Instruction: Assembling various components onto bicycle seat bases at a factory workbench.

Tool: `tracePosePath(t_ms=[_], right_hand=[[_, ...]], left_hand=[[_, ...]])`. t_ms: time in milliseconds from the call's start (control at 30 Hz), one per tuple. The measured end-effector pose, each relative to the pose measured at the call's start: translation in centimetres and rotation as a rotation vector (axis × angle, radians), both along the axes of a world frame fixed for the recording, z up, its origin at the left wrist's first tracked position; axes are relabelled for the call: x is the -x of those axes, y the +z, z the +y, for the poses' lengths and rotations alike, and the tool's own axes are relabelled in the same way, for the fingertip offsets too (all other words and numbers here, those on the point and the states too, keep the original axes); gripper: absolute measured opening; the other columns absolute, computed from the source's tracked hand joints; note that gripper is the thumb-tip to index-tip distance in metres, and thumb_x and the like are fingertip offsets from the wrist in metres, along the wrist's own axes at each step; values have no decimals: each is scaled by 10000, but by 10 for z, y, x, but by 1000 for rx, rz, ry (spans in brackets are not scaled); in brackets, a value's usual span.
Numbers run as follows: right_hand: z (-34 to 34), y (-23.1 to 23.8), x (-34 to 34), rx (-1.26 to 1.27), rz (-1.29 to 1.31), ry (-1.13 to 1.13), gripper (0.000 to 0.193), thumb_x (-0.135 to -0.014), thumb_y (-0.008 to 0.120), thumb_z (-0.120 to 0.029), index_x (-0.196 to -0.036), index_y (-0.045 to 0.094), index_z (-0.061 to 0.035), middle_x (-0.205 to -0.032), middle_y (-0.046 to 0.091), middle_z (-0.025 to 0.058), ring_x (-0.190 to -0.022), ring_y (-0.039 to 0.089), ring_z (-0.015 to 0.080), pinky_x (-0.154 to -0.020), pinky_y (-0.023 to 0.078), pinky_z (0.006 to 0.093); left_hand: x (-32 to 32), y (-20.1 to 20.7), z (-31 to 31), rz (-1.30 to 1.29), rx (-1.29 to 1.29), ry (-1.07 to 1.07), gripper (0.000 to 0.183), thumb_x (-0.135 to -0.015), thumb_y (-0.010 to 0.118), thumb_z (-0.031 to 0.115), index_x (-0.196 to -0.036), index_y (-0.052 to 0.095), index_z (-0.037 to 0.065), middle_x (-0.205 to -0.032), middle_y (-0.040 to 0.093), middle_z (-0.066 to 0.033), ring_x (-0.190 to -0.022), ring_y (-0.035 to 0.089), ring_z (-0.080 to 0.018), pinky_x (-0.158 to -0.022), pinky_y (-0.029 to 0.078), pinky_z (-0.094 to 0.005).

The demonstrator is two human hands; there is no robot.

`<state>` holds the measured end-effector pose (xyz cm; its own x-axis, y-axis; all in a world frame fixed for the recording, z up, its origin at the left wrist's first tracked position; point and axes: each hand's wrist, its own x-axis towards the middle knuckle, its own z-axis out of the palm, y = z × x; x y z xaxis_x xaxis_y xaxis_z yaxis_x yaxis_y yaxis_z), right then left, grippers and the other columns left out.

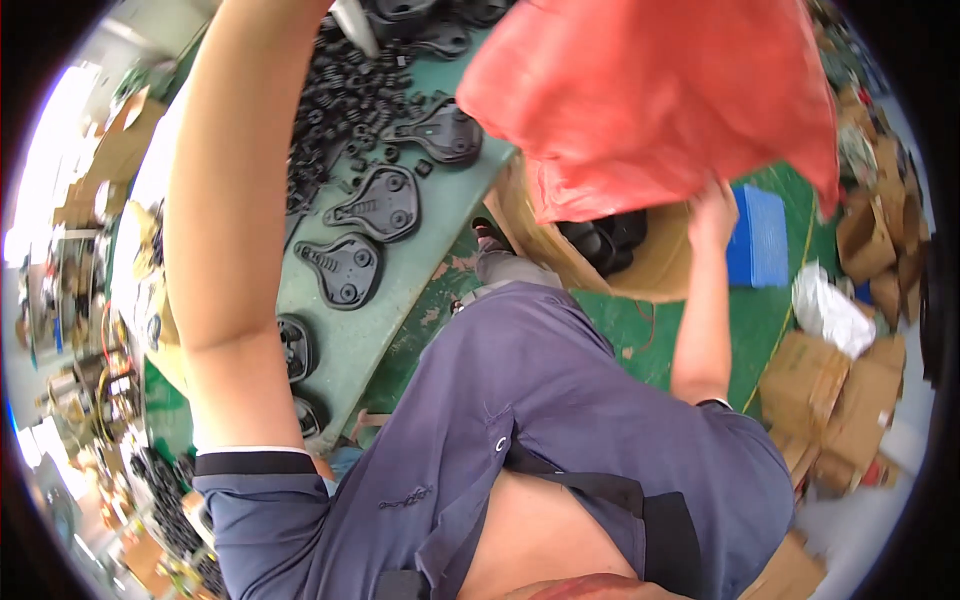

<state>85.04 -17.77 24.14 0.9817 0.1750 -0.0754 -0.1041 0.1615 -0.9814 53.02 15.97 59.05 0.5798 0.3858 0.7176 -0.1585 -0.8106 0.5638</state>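
A large red plastic bag (650,100) hangs over an open cardboard box (662,265). My right hand (712,215) is closed on the bag's lower edge, above the box's right side. Inside the box, dark rounded pieces (605,242) show below the bag; what they are I cannot make out fully. My left arm (235,200) reaches up past the top edge of the picture, so the left hand is out of sight. Under and beside that arm, black bicycle saddle bases (345,268) lie in a line on the pale green table (385,310).
Many small black parts (345,110) are heaped at the table's far side. A blue box (762,235) stands right of the cardboard box on the green floor. Farther right are a white plastic bag (830,310) and brown cartons (805,375). Cluttered shelves line the left.
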Motion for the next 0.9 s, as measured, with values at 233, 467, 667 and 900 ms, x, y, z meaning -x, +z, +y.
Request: tracePosePath(t_ms=[233, 467, 667, 900], right_hand=[[-451, -16, -16, 274, 216, -1348, 362, -867, 602, -40, -1164, 628, 166, -1234, 709, 197, -936, 747, 368, -704, 650, 525], [-495, -103, 45, 446, 524, -965, 525, -899, 593, -192, -1367, 576, 47, -1359, 643, 207, -1041, 708, 388, -837, 614, 588], [-285, -197, 47, 884, 1051, -108, 641, -956, 653, -331, -1541, 453, -160, -1553, 470, 149, -1207, 610, 525, -996, 519, 672], [-146, -195, -45, 1899, 199, 1106, 414, -896, 683, -291, -1134, 762, 37, -1079, 763, 282, -992, 753, 440, -919, 599, 531]], left_hand=[[40, -183, 27, 604, 289, -170, 263, -1000, 760, 180, -1191, 706, 9, -1029, 751, -51, -958, 692, -127, -879, 571, -306], [52, -318, -30, 1040, 246, -319, 409, -955, 745, 233, -1264, 683, -28, -1200, 737, -223, -1138, 715, -368, -996, 559, -436], [62, -372, -84, 1278, 272, -173, 400, -958, 718, 265, -1254, 672, 1, -1272, 712, -210, -1216, 663, -396, -1019, 539, -479], [92, -416, -120, 1394, 504, 49, 440, -963, 721, 312, -1301, 669, 36, -1290, 700, -201, -1240, 649, -391, -1050, 525, -488]])
